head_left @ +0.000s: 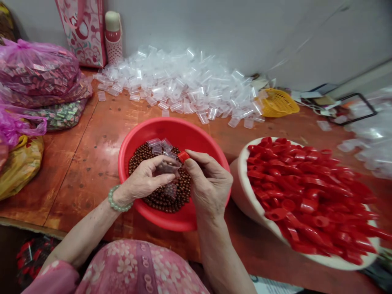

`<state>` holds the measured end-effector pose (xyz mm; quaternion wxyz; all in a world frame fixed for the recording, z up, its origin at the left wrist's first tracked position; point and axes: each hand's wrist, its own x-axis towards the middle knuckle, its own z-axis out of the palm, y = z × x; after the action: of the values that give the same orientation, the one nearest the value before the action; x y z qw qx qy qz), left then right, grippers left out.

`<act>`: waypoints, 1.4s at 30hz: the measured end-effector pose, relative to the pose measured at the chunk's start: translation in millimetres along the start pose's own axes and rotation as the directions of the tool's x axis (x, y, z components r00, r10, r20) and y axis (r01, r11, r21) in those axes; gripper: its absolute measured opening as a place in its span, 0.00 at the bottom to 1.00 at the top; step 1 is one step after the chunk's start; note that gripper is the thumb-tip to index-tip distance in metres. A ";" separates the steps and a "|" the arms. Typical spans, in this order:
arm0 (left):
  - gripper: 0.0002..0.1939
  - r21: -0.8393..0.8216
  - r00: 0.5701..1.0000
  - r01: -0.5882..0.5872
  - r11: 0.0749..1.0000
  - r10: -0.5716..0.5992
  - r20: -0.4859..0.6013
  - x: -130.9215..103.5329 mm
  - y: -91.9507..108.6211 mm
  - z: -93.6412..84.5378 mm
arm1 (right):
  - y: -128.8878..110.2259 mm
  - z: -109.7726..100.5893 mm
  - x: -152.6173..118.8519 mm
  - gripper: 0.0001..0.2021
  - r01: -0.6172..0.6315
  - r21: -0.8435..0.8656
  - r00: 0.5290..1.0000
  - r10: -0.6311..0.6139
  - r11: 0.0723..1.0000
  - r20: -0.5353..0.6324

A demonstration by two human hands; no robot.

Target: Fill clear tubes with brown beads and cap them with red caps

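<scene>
Over a red basin (171, 125) of brown beads (165, 204), my left hand (147, 177) holds a clear plastic case (168, 167) between thumb and fingers. A bead bracelet (119, 201) circles that wrist. My right hand (208, 179) pinches a small red plastic piece (183, 156) at the case's right end; whether the two touch is hard to tell. More clear cases (155, 146) lie on the beads. At the right, a white tub (255, 204) is heaped with red plastic pieces (306, 196).
A pile of clear cases (183, 81) runs along the wall, beside a yellow basket (277, 103). Filled plastic bags (39, 73) stand at the left. A bottle (113, 38) and a pink bag (84, 36) stand behind. More clear plastic (373, 134) lies at the far right.
</scene>
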<state>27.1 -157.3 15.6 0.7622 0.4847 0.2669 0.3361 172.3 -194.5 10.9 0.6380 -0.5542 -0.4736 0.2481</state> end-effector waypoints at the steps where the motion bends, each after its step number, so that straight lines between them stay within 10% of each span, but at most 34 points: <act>1: 0.10 0.034 1.000 -0.011 0.999 0.011 0.008 0.5 -0.1 -0.5 | 0.3 0.4 -0.6 0.07 0.007 0.004 1.000 -0.007 1.000 -0.004; 30: 0.06 0.299 0.999 -0.025 0.954 0.012 0.046 7.2 -18.1 -14.5 | 6.2 5.8 -7.6 0.11 0.297 -0.188 0.948 -0.266 0.936 0.176; 42: 0.08 0.461 0.988 -0.086 0.883 0.016 0.155 4.6 -18.1 -18.8 | 5.3 -14.9 0.4 0.13 0.595 -0.297 0.742 -0.368 0.747 0.560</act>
<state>20.8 -148.8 -8.7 0.6319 0.6837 0.2700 0.2455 186.7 -199.8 7.0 0.3980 -0.4648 -0.7873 0.0758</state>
